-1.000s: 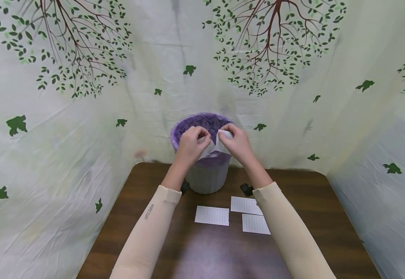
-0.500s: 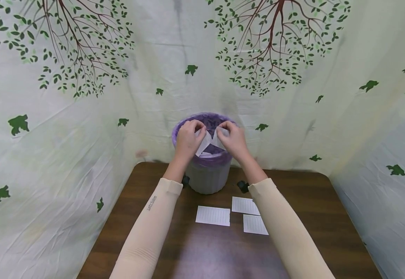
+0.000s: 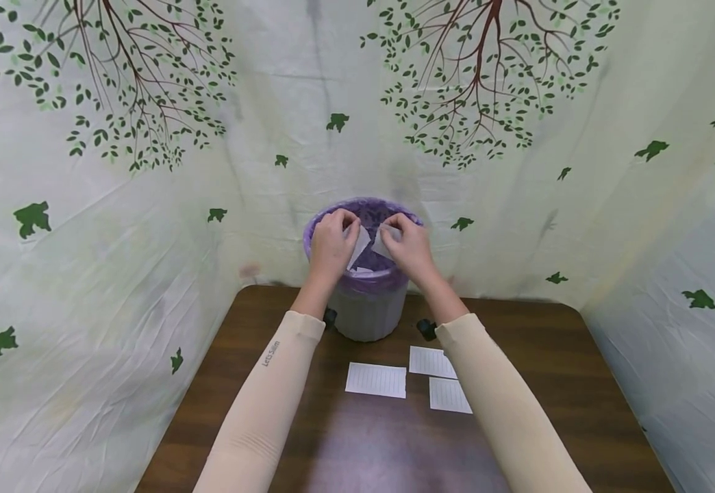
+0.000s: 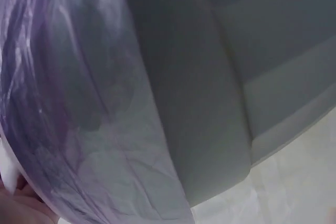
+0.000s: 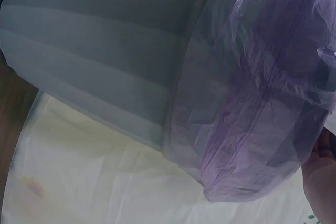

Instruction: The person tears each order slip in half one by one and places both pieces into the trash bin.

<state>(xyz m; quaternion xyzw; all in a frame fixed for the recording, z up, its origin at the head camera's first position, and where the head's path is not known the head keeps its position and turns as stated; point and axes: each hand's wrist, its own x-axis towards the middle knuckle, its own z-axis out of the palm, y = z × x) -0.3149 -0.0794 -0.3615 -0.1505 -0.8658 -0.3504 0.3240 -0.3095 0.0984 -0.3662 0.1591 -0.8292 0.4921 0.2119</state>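
Over the mouth of a grey bin (image 3: 366, 311) lined with a purple plastic bag (image 3: 374, 281), my left hand (image 3: 331, 245) pinches a torn piece of white paper (image 3: 360, 246). Opposite it, my right hand (image 3: 413, 248) pinches another torn piece of paper (image 3: 382, 246). A gap separates the two pieces. Inside the bin, near its front rim, shows a small white scrap (image 3: 364, 270). Bin and bag fill most of both wrist views; only part of the left hand (image 4: 23, 208) and of the right hand (image 5: 320, 182) shows at the edges.
Three lined paper cards lie on the brown table (image 3: 518, 363) in front of the bin: a left card (image 3: 376, 380), a back right card (image 3: 430, 361) and a front right card (image 3: 448, 395). My right sleeve partly covers the right ones. A leaf-print curtain (image 3: 271, 226) hangs close behind.
The papers, close together at the middle before, have drawn apart into two clearly separate pieces. Both hands have shifted slightly farther over the bin, and the scrap inside has come into sight.
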